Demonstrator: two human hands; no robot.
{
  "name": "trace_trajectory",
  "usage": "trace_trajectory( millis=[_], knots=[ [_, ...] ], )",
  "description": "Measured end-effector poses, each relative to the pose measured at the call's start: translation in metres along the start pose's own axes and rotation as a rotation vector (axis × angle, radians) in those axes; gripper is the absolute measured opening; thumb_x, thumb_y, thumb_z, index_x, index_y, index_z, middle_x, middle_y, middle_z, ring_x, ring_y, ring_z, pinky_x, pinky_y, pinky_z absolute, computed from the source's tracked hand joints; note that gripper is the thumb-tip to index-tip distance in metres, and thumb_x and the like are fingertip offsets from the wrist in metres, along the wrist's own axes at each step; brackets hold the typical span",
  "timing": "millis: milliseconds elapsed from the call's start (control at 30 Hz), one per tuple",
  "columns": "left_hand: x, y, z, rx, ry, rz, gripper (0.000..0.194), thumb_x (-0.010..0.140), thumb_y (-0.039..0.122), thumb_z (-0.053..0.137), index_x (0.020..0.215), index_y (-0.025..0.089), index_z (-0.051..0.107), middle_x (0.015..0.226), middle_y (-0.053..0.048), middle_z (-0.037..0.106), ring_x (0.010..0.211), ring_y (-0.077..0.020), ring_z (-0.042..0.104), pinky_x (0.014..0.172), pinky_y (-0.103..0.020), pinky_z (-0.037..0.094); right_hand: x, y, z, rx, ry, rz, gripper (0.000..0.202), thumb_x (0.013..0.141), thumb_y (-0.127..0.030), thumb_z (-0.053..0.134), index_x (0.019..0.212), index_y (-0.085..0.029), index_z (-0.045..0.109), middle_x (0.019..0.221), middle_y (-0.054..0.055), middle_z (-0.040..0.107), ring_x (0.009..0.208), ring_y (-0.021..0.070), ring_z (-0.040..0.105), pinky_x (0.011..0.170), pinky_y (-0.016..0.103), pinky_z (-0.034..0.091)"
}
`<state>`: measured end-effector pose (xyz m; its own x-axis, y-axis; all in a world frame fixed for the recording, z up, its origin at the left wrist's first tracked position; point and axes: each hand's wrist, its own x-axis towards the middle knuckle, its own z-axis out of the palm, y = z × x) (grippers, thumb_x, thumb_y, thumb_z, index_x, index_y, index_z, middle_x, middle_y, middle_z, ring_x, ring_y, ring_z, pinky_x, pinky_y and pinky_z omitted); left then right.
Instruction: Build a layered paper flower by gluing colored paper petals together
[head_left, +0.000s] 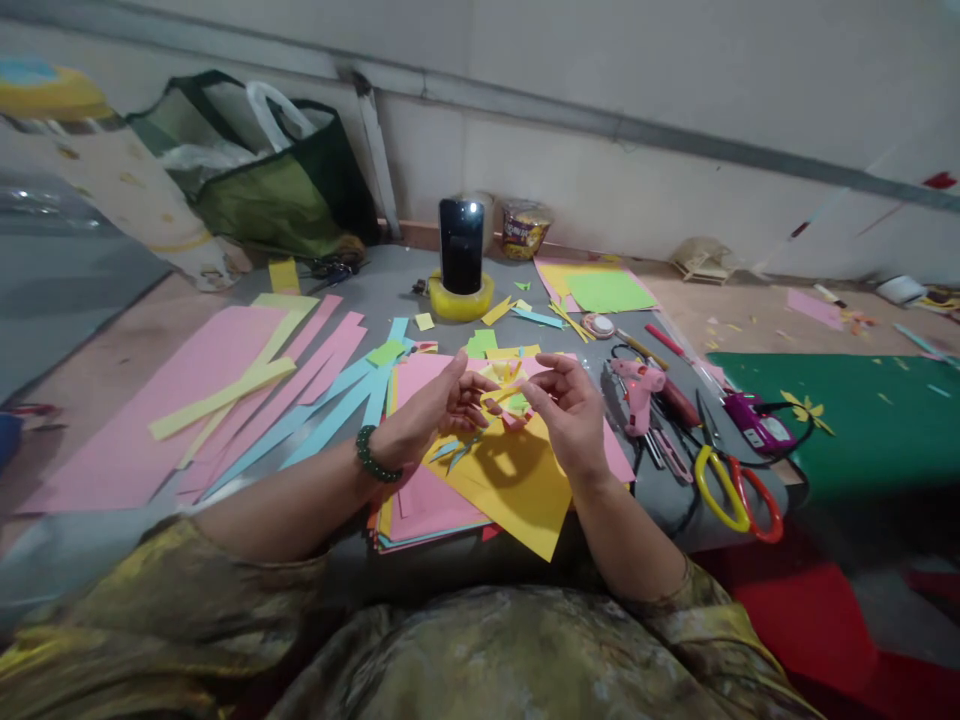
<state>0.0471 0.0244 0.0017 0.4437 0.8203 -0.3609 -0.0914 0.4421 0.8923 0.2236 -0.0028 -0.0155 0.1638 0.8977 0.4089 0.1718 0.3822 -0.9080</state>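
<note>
Between my hands is a small folded yellow paper strip (501, 393), part of a looped paper piece with yellow, green and reddish bits. My right hand (571, 412) pinches its right end between thumb and fingers. On the other side, my left hand (459, 398) is curved with thumb and fingers apart, its fingertips close beside the strip; whether they touch it I cannot tell. Beneath both hands lies an orange-yellow paper sheet (517, 490) on a stack of pink paper (427, 505). Small blue paper pieces (452, 453) rest near my left wrist.
Pink, yellow and blue paper strips (330, 425) spread on the left. To the right are a pink glue gun (637, 390), scissors (739, 495) and a purple corded device (759, 422). A phone (461, 245) stands on a yellow base, near a green bag (277, 190).
</note>
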Motion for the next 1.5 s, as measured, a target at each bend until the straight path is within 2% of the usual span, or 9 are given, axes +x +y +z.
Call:
trace_trajectory(
  millis=[200, 333, 500, 767, 900, 1067, 1200, 1333, 1500],
  knots=[
    [-0.002, 0.004, -0.003, -0.062, -0.134, -0.097, 0.062, 0.059, 0.065, 0.086, 0.092, 0.02, 0.06, 0.067, 0.003, 0.066, 0.058, -0.0123, 0.061, 0.053, -0.022, 0.043, -0.015, -0.012, -0.002, -0.524, 0.01, -0.908, 0.038, 0.087, -0.005, 0.067, 0.119, -0.026, 0.065, 0.085, 0.001, 0.079, 0.073, 0.0163, 0.066, 0.067, 0.028, 0.058],
    [-0.008, 0.008, -0.004, -0.074, -0.186, -0.012, 0.057, 0.055, 0.029, 0.093, 0.102, 0.02, 0.061, 0.07, 0.006, 0.065, 0.063, -0.0087, 0.061, 0.057, -0.019, 0.045, -0.02, -0.021, -0.001, -0.628, -0.035, -1.101, 0.036, 0.085, 0.0, 0.067, 0.117, -0.018, 0.065, 0.084, 0.004, 0.08, 0.073, 0.0171, 0.065, 0.068, 0.027, 0.057],
    [-0.011, 0.011, -0.005, -0.013, -0.168, 0.107, 0.05, 0.059, 0.02, 0.086, 0.103, 0.02, 0.062, 0.075, 0.007, 0.062, 0.065, -0.008, 0.059, 0.06, -0.021, 0.047, -0.022, -0.031, -0.011, -0.591, -0.141, -0.952, 0.025, 0.089, -0.016, 0.07, 0.114, -0.021, 0.063, 0.092, 0.006, 0.078, 0.081, 0.0195, 0.068, 0.075, 0.034, 0.059],
    [-0.013, 0.01, 0.0, 0.164, -0.108, 0.321, 0.045, 0.065, 0.026, 0.079, 0.105, 0.019, 0.06, 0.072, 0.006, 0.061, 0.068, -0.0112, 0.058, 0.063, -0.025, 0.047, -0.021, -0.035, -0.014, -0.05, -0.242, 0.163, 0.033, 0.084, -0.043, 0.07, 0.11, -0.023, 0.061, 0.091, 0.004, 0.074, 0.081, 0.018, 0.07, 0.066, 0.03, 0.054],
    [-0.013, 0.006, 0.001, 0.267, -0.09, 0.439, 0.039, 0.069, 0.03, 0.079, 0.102, 0.019, 0.061, 0.073, 0.004, 0.062, 0.068, -0.0118, 0.059, 0.065, -0.026, 0.049, -0.013, -0.034, -0.006, 0.112, -0.354, 0.445, 0.037, 0.073, -0.044, 0.076, 0.097, -0.023, 0.059, 0.068, -0.004, 0.068, 0.065, 0.0149, 0.067, 0.062, 0.028, 0.051],
    [-0.016, 0.006, 0.004, 0.336, -0.072, 0.491, 0.04, 0.071, 0.034, 0.078, 0.104, 0.019, 0.061, 0.08, 0.002, 0.063, 0.074, -0.0134, 0.061, 0.069, -0.027, 0.051, -0.014, -0.032, -0.003, 0.114, -0.31, 0.444, 0.031, 0.066, -0.032, 0.076, 0.089, -0.022, 0.059, 0.061, -0.006, 0.065, 0.058, 0.0123, 0.063, 0.062, 0.027, 0.049],
    [-0.017, 0.008, 0.005, 0.255, -0.022, 0.3, 0.062, 0.067, 0.041, 0.082, 0.121, 0.02, 0.058, 0.097, -0.002, 0.065, 0.08, -0.0156, 0.065, 0.068, -0.029, 0.053, -0.017, -0.029, -0.003, 0.105, -0.19, 0.361, 0.032, 0.068, -0.035, 0.076, 0.091, -0.023, 0.058, 0.064, -0.005, 0.066, 0.061, 0.0137, 0.063, 0.061, 0.027, 0.05],
    [-0.014, 0.006, 0.005, 0.207, -0.12, 0.172, 0.046, 0.062, 0.042, 0.087, 0.096, 0.018, 0.068, 0.085, -0.003, 0.069, 0.081, -0.0172, 0.065, 0.068, -0.027, 0.052, -0.02, -0.027, -0.002, 0.095, -0.074, 0.272, 0.031, 0.073, -0.038, 0.074, 0.094, -0.024, 0.056, 0.07, -0.003, 0.069, 0.064, 0.0151, 0.066, 0.062, 0.028, 0.053],
    [-0.01, -0.003, 0.007, 0.194, -0.096, 0.256, 0.037, 0.064, 0.047, 0.087, 0.077, 0.017, 0.069, 0.074, 0.0, 0.067, 0.07, -0.0124, 0.059, 0.066, -0.024, 0.051, -0.027, -0.019, 0.004, 0.008, -0.048, 0.183, 0.027, 0.077, -0.037, 0.071, 0.097, -0.024, 0.057, 0.074, -0.001, 0.073, 0.067, 0.0164, 0.07, 0.067, 0.031, 0.057]
  ],
)
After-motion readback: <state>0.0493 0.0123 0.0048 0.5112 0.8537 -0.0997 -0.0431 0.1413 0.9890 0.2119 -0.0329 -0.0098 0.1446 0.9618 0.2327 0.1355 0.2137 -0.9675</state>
